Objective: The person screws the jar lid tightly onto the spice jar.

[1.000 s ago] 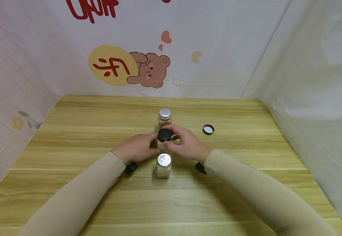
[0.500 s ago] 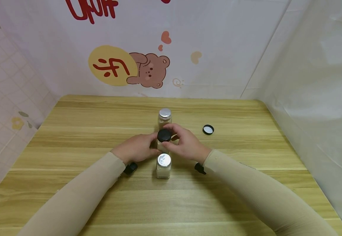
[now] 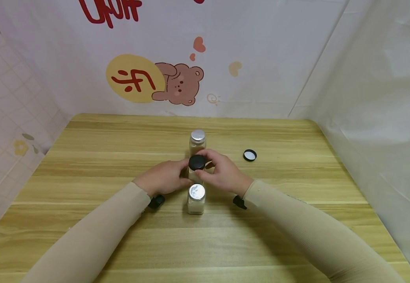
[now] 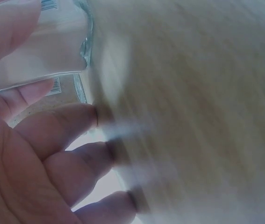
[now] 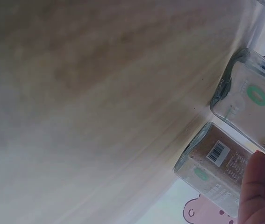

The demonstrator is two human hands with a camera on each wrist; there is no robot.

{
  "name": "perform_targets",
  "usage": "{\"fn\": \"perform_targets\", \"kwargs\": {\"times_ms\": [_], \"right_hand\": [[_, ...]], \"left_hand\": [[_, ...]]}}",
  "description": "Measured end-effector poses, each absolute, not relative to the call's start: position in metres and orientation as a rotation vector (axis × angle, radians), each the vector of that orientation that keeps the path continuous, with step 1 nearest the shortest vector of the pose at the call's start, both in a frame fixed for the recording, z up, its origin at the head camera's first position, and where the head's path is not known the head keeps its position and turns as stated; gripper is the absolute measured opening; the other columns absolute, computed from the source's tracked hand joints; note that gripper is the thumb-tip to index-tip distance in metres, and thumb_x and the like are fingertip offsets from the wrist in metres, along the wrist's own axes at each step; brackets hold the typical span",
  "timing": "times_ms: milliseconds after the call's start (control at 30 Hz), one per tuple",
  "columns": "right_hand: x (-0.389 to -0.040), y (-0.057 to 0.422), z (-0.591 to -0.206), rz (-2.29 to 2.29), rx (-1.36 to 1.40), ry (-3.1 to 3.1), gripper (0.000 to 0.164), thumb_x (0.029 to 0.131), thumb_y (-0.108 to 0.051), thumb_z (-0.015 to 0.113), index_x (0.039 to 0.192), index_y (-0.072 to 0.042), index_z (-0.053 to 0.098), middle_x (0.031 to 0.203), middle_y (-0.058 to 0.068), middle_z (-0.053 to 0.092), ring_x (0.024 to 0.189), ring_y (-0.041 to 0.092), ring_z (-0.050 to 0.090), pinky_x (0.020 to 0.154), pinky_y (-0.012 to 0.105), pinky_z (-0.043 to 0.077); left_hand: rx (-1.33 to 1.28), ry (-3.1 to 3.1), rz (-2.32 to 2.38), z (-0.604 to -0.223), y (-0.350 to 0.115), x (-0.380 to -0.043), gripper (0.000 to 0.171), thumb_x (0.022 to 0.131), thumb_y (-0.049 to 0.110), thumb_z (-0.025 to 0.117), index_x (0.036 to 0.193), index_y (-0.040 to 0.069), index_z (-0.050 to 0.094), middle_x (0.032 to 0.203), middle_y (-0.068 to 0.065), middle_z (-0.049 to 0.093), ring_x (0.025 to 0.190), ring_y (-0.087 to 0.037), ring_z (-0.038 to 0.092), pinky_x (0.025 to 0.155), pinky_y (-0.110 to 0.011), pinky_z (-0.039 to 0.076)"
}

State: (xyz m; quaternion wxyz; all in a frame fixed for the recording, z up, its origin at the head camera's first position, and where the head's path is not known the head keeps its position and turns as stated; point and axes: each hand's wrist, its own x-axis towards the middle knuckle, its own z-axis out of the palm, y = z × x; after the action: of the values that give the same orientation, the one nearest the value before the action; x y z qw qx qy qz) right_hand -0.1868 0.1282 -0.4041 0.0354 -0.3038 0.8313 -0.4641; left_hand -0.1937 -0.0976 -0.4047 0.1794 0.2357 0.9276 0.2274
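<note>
Three glass seasoning jars stand in a row away from me. My left hand (image 3: 164,177) grips the body of the middle jar (image 3: 195,175), thumb on the near side and fingers behind. On that jar's black lid (image 3: 197,162) the fingers and thumb of my right hand (image 3: 226,173) are curled round the rim. In the left wrist view the held jar (image 4: 53,51) stands between thumb and fingers, its base at the table. Pale powder fills the middle jar; a green mark shows on its side (image 5: 249,98) in the right wrist view.
Nearest me stands a silver-topped jar (image 3: 195,202), and another silver-topped jar (image 3: 197,141) with brownish contents stands behind my hands. A loose black lid (image 3: 250,155) lies upside down to the right. White printed sheets (image 3: 261,59) bound the wooden table (image 3: 120,137) at the back and sides.
Almost nothing differs. My right fingers shift very slightly at the black lid; the left hand and the jars stay in place.
</note>
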Motion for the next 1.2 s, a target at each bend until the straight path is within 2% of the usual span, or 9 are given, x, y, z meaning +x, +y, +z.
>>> {"fn": "perform_targets", "kwargs": {"times_ms": [200,433,633,867,1000,1200], "right_hand": [[-0.1868,0.1293,-0.4046,-1.438,-0.938,2.532,0.042,0.095,-0.008,0.074,0.135,-0.004,0.059,0.126,0.012,0.07,0.112,0.027,0.068,0.097,0.048,0.058],[-0.187,0.1295,-0.4056,-1.447,-0.953,2.523,0.036,0.096,-0.01,0.074,0.13,-0.005,0.062,0.123,0.01,0.071,0.11,0.025,0.068,0.097,0.045,0.058],[-0.1876,0.1295,-0.4061,-1.444,-0.934,2.529,0.034,0.097,-0.011,0.075,0.127,-0.005,0.061,0.121,0.01,0.071,0.11,0.025,0.069,0.097,0.047,0.058],[-0.1877,0.1303,-0.4072,-1.452,-0.94,2.52,0.041,0.096,-0.008,0.072,0.135,-0.004,0.059,0.127,0.012,0.069,0.112,0.027,0.068,0.098,0.046,0.058],[-0.1874,0.1301,-0.4066,-1.448,-0.944,2.518,0.038,0.096,-0.007,0.071,0.133,-0.005,0.061,0.126,0.011,0.07,0.112,0.025,0.068,0.097,0.043,0.058],[-0.1868,0.1297,-0.405,-1.46,-0.945,2.528,0.034,0.096,-0.009,0.074,0.127,-0.005,0.062,0.121,0.011,0.071,0.11,0.026,0.069,0.097,0.047,0.058]], "left_hand": [[0.647,2.614,0.644,-0.4044,-0.0971,-0.1935,0.048,0.098,0.043,0.074,0.141,0.034,0.054,0.099,-0.002,0.065,0.096,-0.023,0.06,0.091,-0.044,0.049],[0.639,2.613,0.641,-0.4041,-0.097,-0.1936,0.047,0.098,0.043,0.074,0.14,0.034,0.055,0.099,-0.001,0.065,0.096,-0.023,0.061,0.091,-0.044,0.049],[0.642,2.625,0.632,-0.4043,-0.0969,-0.1935,0.051,0.098,0.044,0.073,0.144,0.034,0.053,0.115,-0.003,0.069,0.106,-0.023,0.063,0.099,-0.047,0.05],[0.639,2.606,0.64,-0.4044,-0.0973,-0.1941,0.043,0.098,0.042,0.074,0.136,0.033,0.056,0.098,0.0,0.065,0.095,-0.022,0.061,0.089,-0.043,0.049],[0.641,2.606,0.642,-0.4046,-0.0979,-0.1941,0.043,0.098,0.042,0.074,0.137,0.034,0.056,0.1,0.0,0.065,0.097,-0.022,0.061,0.091,-0.044,0.049],[0.645,2.619,0.639,-0.4051,-0.0975,-0.1939,0.047,0.098,0.044,0.074,0.14,0.034,0.055,0.103,-0.001,0.066,0.099,-0.023,0.061,0.094,-0.045,0.049]]}}
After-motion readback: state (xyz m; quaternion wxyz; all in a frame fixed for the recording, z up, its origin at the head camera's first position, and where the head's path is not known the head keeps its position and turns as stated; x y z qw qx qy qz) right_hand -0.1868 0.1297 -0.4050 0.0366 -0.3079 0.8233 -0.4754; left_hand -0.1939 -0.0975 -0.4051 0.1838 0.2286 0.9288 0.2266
